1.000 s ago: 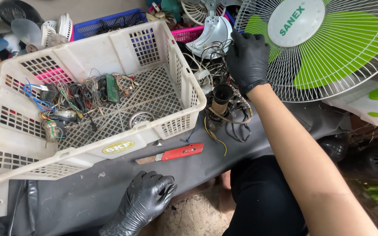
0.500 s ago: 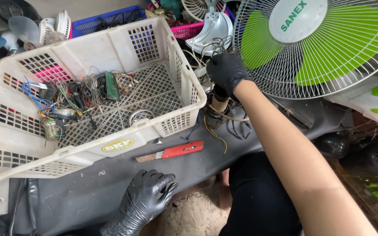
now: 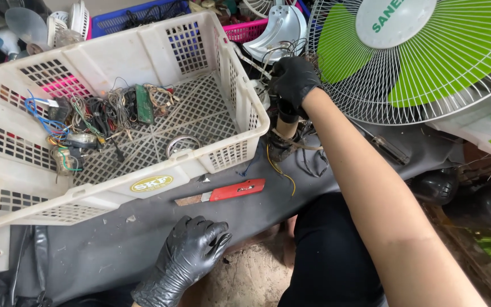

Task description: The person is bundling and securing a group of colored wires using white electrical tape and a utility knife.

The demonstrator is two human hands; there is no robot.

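Gripping a wired fan motor part (image 3: 286, 132) by its top, right hand (image 3: 294, 83) fingers clamp it, just beside the basket (image 3: 143, 40). Looks rigid, heavyish; loose wires snag. Left hand (image 3: 191, 256) loosely curled, empty, at the table's near edge.

white perforated plastic basket (image 3: 115, 187) holding tangled wires (image 3: 95, 116), red-handled utility knife (image 3: 223, 192) on dark mat (image 3: 115, 244), green-bladed fan behind white wire grille (image 3: 427, 62), blue crate (image 3: 143, 11), pink crate (image 3: 248, 29)
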